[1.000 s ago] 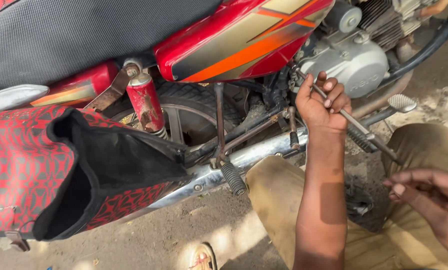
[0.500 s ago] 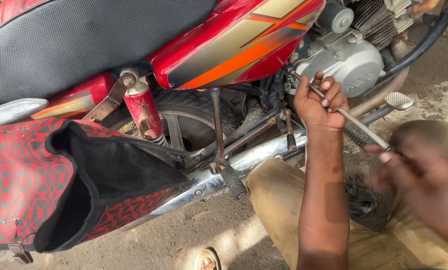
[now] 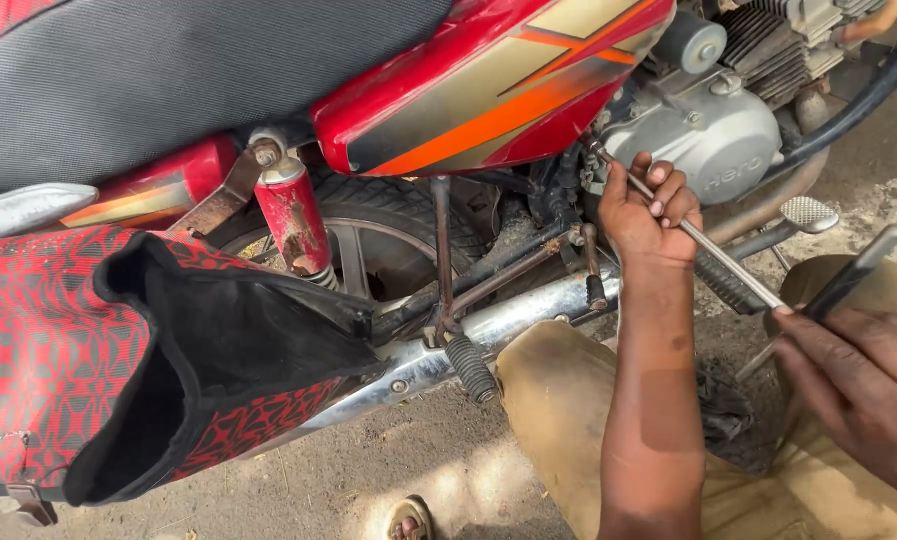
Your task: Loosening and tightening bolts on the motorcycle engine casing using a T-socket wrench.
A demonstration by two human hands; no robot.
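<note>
Change: right hand [image 3: 858, 390], blurred and raised half a sec earlier, had dropped lower right and sharpened; it now carried a flat bar [image 3: 848, 275]. Left hand barely shifted; view sat a bit closer.
Left hand [image 3: 648, 210]: fingers wrapped tight round the rod [image 3: 708, 250], clamped near its upper end, wrist straight below.
Rod: long thin metal, ran diagonal from the engine area by the red panel down-right to just beside the right fingertips. Upper tip sat vs. the engine side; exact contact pt couldn't be told.
Right hand: fingers together, pinched on the flat bar's lower end; bar pointed up-right, near the rod's lower end.
Engine [image 3: 718, 140]: grey casing just right of left hand, fins above.
Brake pedal [image 3: 808, 212]: between the two hands, behind the rod.
Footpeg [image 3: 468, 365]: black ribbed, left of the forearm, on the chrome exhaust [image 3: 528, 320].
Knees: tan trousers [image 3: 558, 400] under both arms.
Shock [image 3: 293, 220]: rusty red, further left, w/ rear tyre [image 3: 398, 200] behind.
Bag [image 3: 58, 350]: red patterned, black lining, hung open at far left.
Seat [image 3: 168, 80]: black, top left.
</note>
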